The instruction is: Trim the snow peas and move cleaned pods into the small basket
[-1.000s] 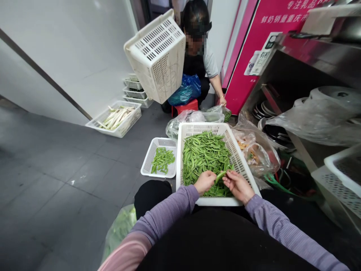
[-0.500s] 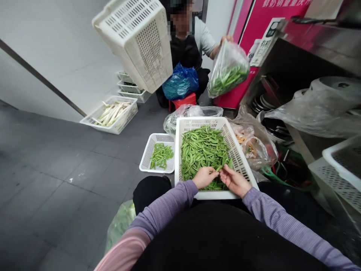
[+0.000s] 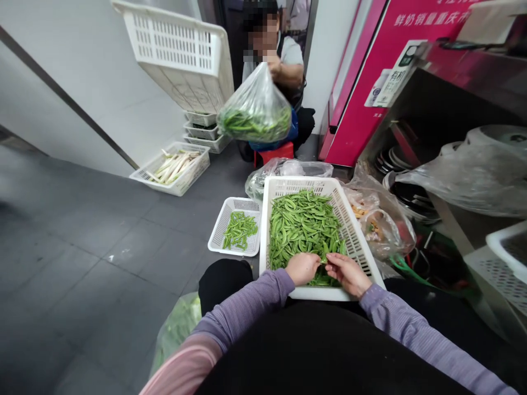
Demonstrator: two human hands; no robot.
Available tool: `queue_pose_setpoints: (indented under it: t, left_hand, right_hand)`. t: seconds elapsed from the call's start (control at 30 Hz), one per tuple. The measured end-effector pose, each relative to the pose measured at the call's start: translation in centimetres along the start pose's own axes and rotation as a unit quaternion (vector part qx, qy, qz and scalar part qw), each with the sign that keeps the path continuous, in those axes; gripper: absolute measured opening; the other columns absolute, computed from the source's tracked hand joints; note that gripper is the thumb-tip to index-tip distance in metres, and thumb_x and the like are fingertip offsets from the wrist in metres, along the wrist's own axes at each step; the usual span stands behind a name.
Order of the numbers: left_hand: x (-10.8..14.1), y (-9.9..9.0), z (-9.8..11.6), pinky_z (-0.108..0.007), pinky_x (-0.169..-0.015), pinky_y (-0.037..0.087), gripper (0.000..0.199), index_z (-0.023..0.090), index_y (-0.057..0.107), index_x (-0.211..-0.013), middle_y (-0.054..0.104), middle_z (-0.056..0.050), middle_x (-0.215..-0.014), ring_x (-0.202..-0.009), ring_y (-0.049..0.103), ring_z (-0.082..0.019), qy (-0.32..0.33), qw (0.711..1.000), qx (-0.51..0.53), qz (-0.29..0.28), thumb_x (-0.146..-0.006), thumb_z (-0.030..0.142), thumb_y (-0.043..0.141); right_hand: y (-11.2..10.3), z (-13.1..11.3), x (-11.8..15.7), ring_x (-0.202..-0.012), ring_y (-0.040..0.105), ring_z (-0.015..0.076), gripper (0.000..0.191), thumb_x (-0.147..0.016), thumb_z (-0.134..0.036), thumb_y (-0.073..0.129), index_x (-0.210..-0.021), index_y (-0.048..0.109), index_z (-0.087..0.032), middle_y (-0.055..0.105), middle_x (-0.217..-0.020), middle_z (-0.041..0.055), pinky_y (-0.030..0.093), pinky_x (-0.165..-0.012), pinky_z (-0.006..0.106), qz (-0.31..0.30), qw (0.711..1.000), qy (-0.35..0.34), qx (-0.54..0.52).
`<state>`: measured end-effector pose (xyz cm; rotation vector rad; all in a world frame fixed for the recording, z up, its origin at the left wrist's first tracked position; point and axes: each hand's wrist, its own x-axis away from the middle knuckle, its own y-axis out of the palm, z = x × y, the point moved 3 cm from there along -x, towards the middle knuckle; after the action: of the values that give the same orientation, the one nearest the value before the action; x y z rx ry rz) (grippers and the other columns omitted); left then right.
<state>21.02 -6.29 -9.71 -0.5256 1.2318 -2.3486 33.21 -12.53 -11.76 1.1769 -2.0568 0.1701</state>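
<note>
The left hand (image 3: pixel 302 269) and right hand (image 3: pixel 348 275) both pinch one pea pod (image 3: pixel 324 259), right over a big pile of pods (image 3: pixel 304 227) in a white basket (image 3: pixel 302 184).

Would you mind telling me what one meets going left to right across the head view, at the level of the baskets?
White crate of pale stalks, small white basket of pea pods, large white basket of pea pods, clear plastic bag.

Bright green pea pods (image 3: pixel 303 230) (white basket (image 3: pixel 304 184))
</note>
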Motion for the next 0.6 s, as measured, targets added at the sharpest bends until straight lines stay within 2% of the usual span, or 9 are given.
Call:
queue_pose_setpoints:
  t: [0.2,0.37,0.47,0.6]
  left_hand:
    - [0.4,-0.5,0.6,-0.028,-0.074,0.048,0.024,0.017,0.060,-0.089,0.065,-0.007,-0.093,-0.085,0.062,-0.019,0.013,0.999,-0.042,-0.023,-0.086,0.022,0.037]
    - [0.5,-0.8,0.8,-0.030,-0.072,0.049,0.023,0.014,0.058,-0.090,0.065,-0.009,-0.093,-0.084,0.062,-0.020,0.027,0.997,-0.069,-0.028,-0.085,0.021,0.036]
    - [0.6,-0.9,0.8,-0.033,-0.070,0.050,0.024,0.013,0.059,-0.088,0.065,-0.012,-0.092,-0.083,0.062,-0.023,0.037,0.997,-0.065,-0.022,-0.083,0.020,0.037]
    - [0.8,-0.9,1.3,-0.035,-0.070,0.049,0.024,0.014,0.062,-0.085,0.065,-0.014,-0.090,-0.082,0.063,-0.026,0.044,0.998,-0.045,-0.025,-0.081,0.021,0.039]
  right_hand:
    - [-0.6,0.7,-0.9,-0.044,0.056,0.0068,0.015,-0.070,-0.008,0.066,-0.067,0.054,-0.017,0.057,-0.052,-0.0032,0.048,-0.040,0.013,-0.032,0.999,0.012,-0.021]
    - [-0.6,1.0,-0.8,-0.046,0.057,0.0074,0.016,-0.071,-0.005,0.064,-0.067,0.053,-0.016,0.057,-0.053,-0.0021,0.049,-0.042,0.013,-0.019,0.998,0.029,-0.044]
    - [-0.5,1.0,-0.4,-0.046,0.057,0.0071,0.017,-0.072,-0.003,0.062,-0.066,0.053,-0.016,0.057,-0.052,-0.0020,0.049,-0.043,0.013,-0.013,0.998,0.038,-0.046]
    - [-0.1,1.1,0.2,-0.042,0.053,0.0053,0.015,-0.072,-0.007,0.063,-0.063,0.055,-0.016,0.054,-0.049,-0.0032,0.046,-0.041,0.012,-0.047,0.997,0.054,-0.034]
